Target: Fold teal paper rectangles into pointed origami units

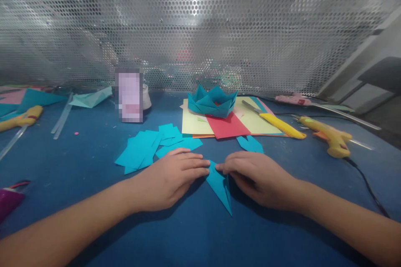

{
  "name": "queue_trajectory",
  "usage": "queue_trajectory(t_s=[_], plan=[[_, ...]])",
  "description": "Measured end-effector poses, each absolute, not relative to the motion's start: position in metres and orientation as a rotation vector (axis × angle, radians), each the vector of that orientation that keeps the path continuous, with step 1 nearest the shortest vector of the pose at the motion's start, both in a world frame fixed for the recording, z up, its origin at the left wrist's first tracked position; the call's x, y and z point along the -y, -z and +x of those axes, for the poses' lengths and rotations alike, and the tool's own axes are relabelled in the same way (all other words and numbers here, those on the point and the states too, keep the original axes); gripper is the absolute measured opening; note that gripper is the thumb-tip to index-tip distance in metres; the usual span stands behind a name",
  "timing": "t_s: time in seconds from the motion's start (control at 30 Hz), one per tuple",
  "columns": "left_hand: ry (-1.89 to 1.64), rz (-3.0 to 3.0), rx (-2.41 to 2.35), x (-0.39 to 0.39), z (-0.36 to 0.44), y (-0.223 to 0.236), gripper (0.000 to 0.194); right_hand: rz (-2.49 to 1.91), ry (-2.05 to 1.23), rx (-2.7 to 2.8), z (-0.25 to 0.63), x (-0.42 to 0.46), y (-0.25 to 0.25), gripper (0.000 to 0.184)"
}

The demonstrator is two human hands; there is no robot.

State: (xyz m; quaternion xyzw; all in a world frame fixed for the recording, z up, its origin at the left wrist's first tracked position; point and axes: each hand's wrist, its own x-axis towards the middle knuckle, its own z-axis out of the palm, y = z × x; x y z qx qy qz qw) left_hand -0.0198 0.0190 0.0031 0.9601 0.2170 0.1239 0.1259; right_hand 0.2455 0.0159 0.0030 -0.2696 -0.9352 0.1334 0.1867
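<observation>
A folded piece of blue paper (pixel 222 187) with a long point lies on the blue tabletop between my hands, its tip towards me. My left hand (pixel 175 177) rests flat with fingers stretched out, fingertips touching the paper's upper left edge. The fingers of my right hand (pixel 255 175) are curled, pressing on the paper's upper right part; the thumb is partly hidden. Just beyond my left hand lies a loose pile of blue paper pieces (pixel 140 149). Another folded blue piece (pixel 250 144) lies beyond my right hand.
A blue folded paper crown shape (pixel 214 106) stands on coloured sheets (pixel 194 123) and a red sheet (pixel 224 127). A yellow cutter knife (pixel 278 124) and yellow glue gun (pixel 327 133) lie right; another yellow glue gun (pixel 29 117) lies left. Perforated metal (pixel 194 29) closes the back.
</observation>
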Motion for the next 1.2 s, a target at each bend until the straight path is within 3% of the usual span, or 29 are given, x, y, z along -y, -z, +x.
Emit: queue_trajectory(t_s=[0.23, 1.2], plan=[[-0.386, 2.844, -0.635, -0.018, -0.015, -0.002, 0.042, -0.716, -0.216, 2.685, 0.249, -0.013, -0.006, 0.033], [-0.35, 2.752, -0.776, -0.009, -0.012, -0.001, 0.055, -0.669, -0.199, 2.728, 0.249, -0.015, -0.002, 0.036]])
